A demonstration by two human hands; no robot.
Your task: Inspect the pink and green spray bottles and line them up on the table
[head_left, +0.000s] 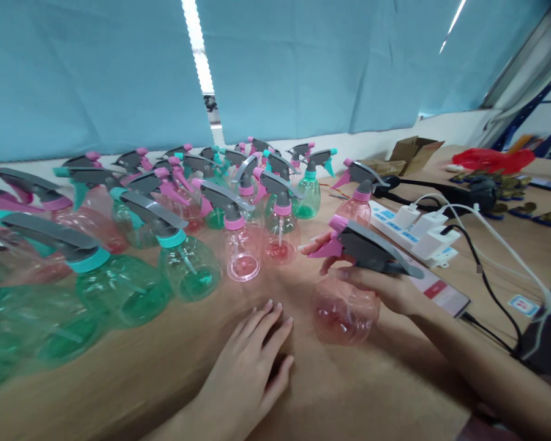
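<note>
My right hand [371, 278] is wrapped round the neck of a pink spray bottle [344, 312] with a grey and pink trigger head. One finger reaches towards its trigger. The bottle is at or just above the tabletop; I cannot tell which. Flat on the brown table [349, 392] lies my left hand [252, 349], its fingers stretched out and holding nothing. Just beyond it stand a pink spray bottle with a pink collar [243, 245] and a green spray bottle with a turquoise collar [190, 266].
Many more spray bottles, pink and green [123, 288], crowd the left and back. To the right are a white power strip [390, 223] with chargers and cables, a phone [445, 291], a black headset [472, 193], an opened cardboard box [413, 156] and a red plastic bag [491, 159].
</note>
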